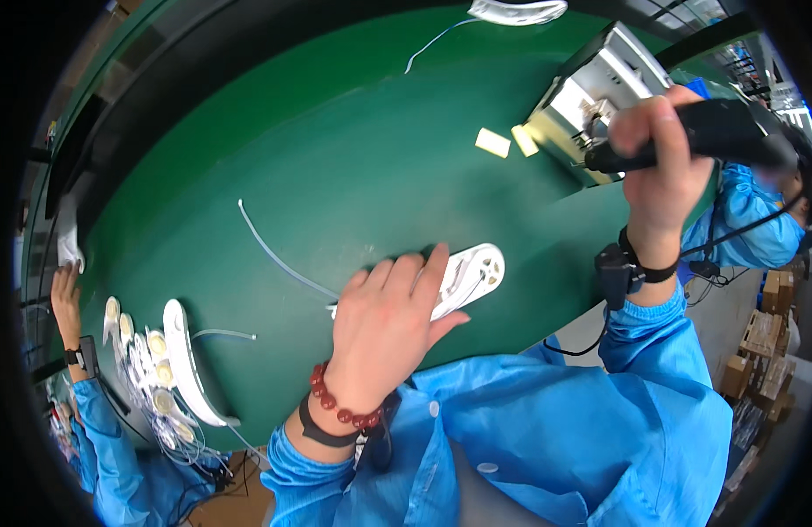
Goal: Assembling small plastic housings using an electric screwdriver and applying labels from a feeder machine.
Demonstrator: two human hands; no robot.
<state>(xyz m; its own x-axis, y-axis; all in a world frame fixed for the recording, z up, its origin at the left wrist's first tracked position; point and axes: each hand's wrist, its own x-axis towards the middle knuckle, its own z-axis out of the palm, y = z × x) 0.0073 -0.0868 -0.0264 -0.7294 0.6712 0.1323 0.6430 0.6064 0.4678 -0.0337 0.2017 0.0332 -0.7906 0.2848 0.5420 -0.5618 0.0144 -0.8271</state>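
Note:
My left hand lies flat, palm down, on a long white plastic housing on the green work surface, pinning it there. The housing's round vented end sticks out past my fingers to the right. My right hand is raised at the upper right and grips a black electric screwdriver, its tip pointing left toward a grey metal box. A cable runs from the tool down past my wrist. Both wrists carry black bands; the left also has a red bead bracelet.
A thin white tube curves across the surface left of my hand. Several white housings and round parts are piled at the lower left, near another person's hand. Two small pale blocks lie by the metal box. Cardboard boxes stand at right.

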